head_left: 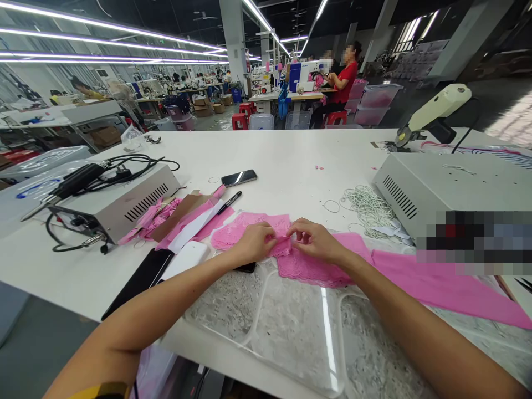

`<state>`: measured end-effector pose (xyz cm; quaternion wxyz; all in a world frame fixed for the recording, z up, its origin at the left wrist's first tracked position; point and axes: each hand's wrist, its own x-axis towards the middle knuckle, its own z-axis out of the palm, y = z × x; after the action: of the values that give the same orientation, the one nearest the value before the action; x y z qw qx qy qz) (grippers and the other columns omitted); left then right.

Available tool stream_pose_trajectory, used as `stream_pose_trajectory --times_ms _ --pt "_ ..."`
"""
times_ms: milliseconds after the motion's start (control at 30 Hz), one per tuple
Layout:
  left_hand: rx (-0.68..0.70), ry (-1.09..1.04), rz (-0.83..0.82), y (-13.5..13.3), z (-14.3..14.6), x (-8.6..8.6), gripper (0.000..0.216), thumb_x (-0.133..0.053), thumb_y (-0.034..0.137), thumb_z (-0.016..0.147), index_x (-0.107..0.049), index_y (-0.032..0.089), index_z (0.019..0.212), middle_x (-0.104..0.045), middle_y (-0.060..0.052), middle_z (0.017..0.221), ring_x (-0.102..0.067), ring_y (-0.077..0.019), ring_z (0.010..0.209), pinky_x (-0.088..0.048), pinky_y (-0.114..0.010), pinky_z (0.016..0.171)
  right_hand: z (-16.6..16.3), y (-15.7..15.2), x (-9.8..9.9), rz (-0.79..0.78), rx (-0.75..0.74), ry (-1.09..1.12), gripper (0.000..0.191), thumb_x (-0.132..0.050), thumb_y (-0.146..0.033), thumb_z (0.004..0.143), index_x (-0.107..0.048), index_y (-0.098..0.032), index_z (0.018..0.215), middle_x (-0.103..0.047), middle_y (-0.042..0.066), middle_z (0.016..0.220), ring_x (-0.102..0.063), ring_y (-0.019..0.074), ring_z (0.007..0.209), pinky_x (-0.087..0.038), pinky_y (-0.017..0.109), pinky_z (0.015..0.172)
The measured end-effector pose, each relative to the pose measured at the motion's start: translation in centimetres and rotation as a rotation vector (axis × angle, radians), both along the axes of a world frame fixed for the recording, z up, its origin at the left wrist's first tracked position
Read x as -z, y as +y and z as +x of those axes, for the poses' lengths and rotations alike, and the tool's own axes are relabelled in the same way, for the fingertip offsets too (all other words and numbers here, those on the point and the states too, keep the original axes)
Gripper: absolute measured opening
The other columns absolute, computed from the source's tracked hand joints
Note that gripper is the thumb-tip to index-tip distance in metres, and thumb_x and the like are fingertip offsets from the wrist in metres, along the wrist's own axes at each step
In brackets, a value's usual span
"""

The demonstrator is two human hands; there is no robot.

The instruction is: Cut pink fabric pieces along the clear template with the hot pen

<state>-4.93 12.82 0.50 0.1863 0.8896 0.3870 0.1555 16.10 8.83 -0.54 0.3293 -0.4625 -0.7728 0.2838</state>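
Pink lace fabric (320, 266) lies across a clear plastic lid (291, 327) in front of me. My left hand (258, 241) pinches the edge of the lace, thumb and fingers pressed together. Close beside it on the right, my right hand (311, 237) has its fingers bent and its fingertips closed on the same cloth. Between the two hands a small fold of pink lace shows. To the right, a long strip of plain pink fabric (440, 282) runs on from the lace toward the table's edge.
A grey metal box (120, 205) with a corded black tool (78, 180) stands left; another grey box (465, 188) is right, beside tangled pale elastic cord (368, 208). A phone (239, 177), a marker (229, 203) and a handheld cutter (436, 111) lie about. Someone in red (344, 83) sits beyond.
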Motion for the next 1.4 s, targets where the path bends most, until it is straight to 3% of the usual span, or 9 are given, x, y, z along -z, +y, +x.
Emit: stream_pose_trajectory --times_ms 167,333,567,833,1000,1167,1267,1400 --pt "-0.035 -0.03 -0.01 0.4 -0.6 -0.3 0.012 -0.057 0.021 0.084 -0.062 0.016 0.074 -0.066 -0.003 0.084 -0.061 -0.0155 0.079 -0.047 -0.026 0.075 -0.8 -0.5 0.3 0.013 0.022 -0.04 0.009 -0.061 -0.014 0.075 -0.065 -0.022 0.077 -0.061 0.002 0.09 -0.054 0.0123 0.074 -0.044 0.029 0.072" --pt "-0.037 -0.037 -0.024 0.4 -0.7 -0.4 0.013 -0.056 0.019 0.083 -0.06 0.016 0.071 -0.066 -0.003 0.083 -0.061 -0.0148 0.078 -0.046 -0.025 0.074 -1.4 0.3 0.3 -0.021 0.109 -0.031 0.012 -0.056 -0.021 0.081 -0.061 -0.019 0.07 -0.057 0.001 0.077 -0.049 0.0113 0.065 -0.039 0.027 0.065" --pt "-0.043 -0.017 -0.016 0.5 -0.7 -0.5 0.014 -0.056 0.019 0.084 -0.061 0.016 0.071 -0.066 -0.002 0.082 -0.06 -0.0145 0.076 -0.046 -0.025 0.072 -1.6 0.2 -0.3 -0.097 0.118 -0.038 0.024 -0.052 -0.02 0.08 -0.049 -0.019 0.056 -0.052 -0.002 0.066 -0.044 0.0103 0.06 -0.034 0.026 0.06" --pt "-0.039 0.051 0.009 0.5 -0.7 -0.2 0.021 -0.06 0.033 0.094 -0.062 0.013 0.088 -0.065 -0.003 0.089 -0.062 -0.0142 0.082 -0.053 -0.033 0.079 -1.6 0.6 0.1 -0.188 0.142 -0.038 0.034 -0.059 -0.039 0.086 -0.049 -0.017 0.062 -0.047 -0.005 0.062 -0.039 0.0082 0.055 -0.032 0.024 0.055" --pt "-0.003 0.045 0.04 0.3 -0.9 -0.3 0.015 -0.058 0.019 0.088 -0.064 0.016 0.075 -0.068 -0.004 0.09 -0.064 -0.0155 0.084 -0.051 -0.028 0.08 -1.7 0.5 -0.3 -0.2 0.162 -0.006 0.025 -0.056 -0.031 0.081 -0.055 -0.018 0.06 -0.053 -0.002 0.063 -0.044 0.01 0.058 -0.034 0.026 0.056" --pt "0.092 0.021 0.078 -1.2 -0.8 -0.8 0.013 -0.056 0.019 0.088 -0.069 0.016 0.087 -0.068 -0.008 0.105 -0.063 -0.0205 0.098 -0.048 -0.034 0.092 1.0 -1.0 -1.5 -0.189 0.226 0.015 0.018 -0.053 -0.031 0.078 -0.068 -0.02 0.076 -0.067 0.002 0.086 -0.055 0.0136 0.074 -0.041 0.028 0.068" --pt "0.2 0.023 0.086 -2.8 0.0 -1.1 0.013 -0.058 0.024 0.09 -0.07 0.017 0.091 -0.066 -0.009 0.108 -0.061 -0.0222 0.103 -0.044 -0.037 0.097 3.9 -2.8 -2.1 -0.216 0.265 -0.01 0.023 -0.054 -0.038 0.078 -0.068 -0.021 0.077 -0.067 0.003 0.083 -0.054 0.0143 0.072 -0.041 0.029 0.066" --pt "0.315 0.074 0.055 -4.3 1.8 -0.5 0.009 -0.061 0.022 0.088 -0.069 0.016 0.087 -0.066 -0.008 0.102 -0.061 -0.0203 0.096 -0.047 -0.031 0.087 6.6 -5.6 -1.8 -0.294 0.24 -0.064 0.024 -0.057 -0.041 0.076 -0.066 -0.02 0.074 -0.064 0.002 0.073 -0.051 0.0132 0.064 -0.041 0.028 0.06"
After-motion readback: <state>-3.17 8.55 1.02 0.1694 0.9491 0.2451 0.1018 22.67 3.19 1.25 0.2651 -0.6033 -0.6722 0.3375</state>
